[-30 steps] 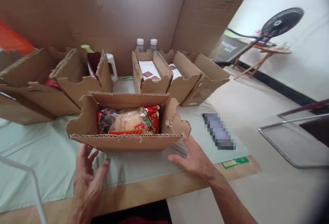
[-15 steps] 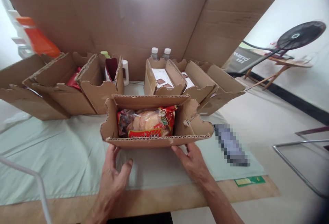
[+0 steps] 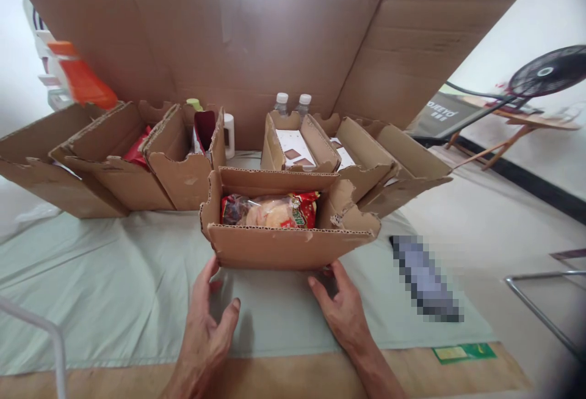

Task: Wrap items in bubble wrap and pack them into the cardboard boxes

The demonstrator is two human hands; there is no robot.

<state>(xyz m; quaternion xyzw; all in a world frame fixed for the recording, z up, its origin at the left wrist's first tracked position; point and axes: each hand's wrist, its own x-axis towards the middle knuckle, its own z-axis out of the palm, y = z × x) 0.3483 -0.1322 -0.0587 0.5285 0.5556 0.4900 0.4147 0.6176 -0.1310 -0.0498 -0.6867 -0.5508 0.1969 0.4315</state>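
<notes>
A cardboard box (image 3: 284,251) with a cut, wavy rim stands in the middle, its long side toward me. Inside it lies a red-and-clear snack bag (image 3: 270,210) with pale round pieces showing through. At the box's lower left corner are the fingertips of my left hand (image 3: 210,319), its thumb spread well away from the cardboard. My right hand (image 3: 341,307) has its fingers at the lower right corner, thumb also apart from the front wall. Both hands look open; some fingertips are hidden behind the box, so firm contact is unclear.
Several cardboard bins (image 3: 178,173) line the back before a tall cardboard panel (image 3: 256,39). An orange bottle (image 3: 82,79), a white-handled container (image 3: 229,133) and two clear bottles (image 3: 303,105) stand there. A blurred-out dark object (image 3: 425,280) and green packet (image 3: 464,353) lie right on the green cloth (image 3: 114,289).
The box now sits a little farther from me, hiding more of the snack bag behind its front wall. My right thumb has come away from the box. The view has shifted slightly.
</notes>
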